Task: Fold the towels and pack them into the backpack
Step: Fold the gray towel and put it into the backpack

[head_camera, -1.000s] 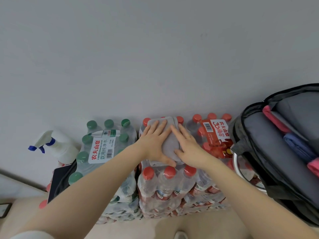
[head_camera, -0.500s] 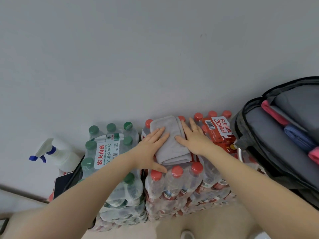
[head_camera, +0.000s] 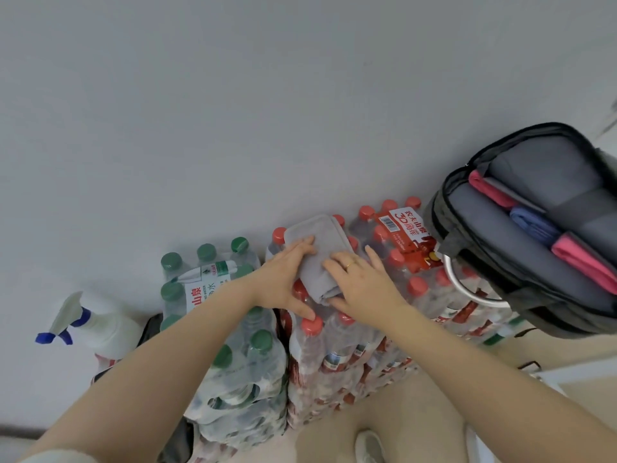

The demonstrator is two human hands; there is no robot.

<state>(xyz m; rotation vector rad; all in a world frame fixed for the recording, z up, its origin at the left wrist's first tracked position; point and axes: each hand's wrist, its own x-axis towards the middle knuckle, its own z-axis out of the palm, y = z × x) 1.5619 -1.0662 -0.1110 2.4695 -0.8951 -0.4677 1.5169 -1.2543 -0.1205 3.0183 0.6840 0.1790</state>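
Observation:
A folded grey towel (head_camera: 317, 238) lies on top of a shrink-wrapped pack of red-capped water bottles (head_camera: 334, 349). My left hand (head_camera: 283, 279) rests with straight fingers on the towel's left side, its thumb reaching out to a bottle cap. My right hand (head_camera: 360, 282) covers the near right part of the towel, and its fingers and thumb close round the bunched near end. At the right stands the open grey backpack (head_camera: 534, 182). A pink towel (head_camera: 487, 192), a blue towel (head_camera: 534, 225) and another pink towel (head_camera: 584, 259) are tucked inside it.
A pack of green-capped bottles (head_camera: 213, 295) stands to the left of the red one, against a plain grey wall. A white spray bottle (head_camera: 100, 325) with a blue trigger is at the far left. A metal ring (head_camera: 467, 289) shows under the backpack, and a white shoe (head_camera: 369, 446) on the beige floor.
My right hand has moved from the towel's right edge onto its near end, which now looks bunched. My left hand has slid further onto the towel's top.

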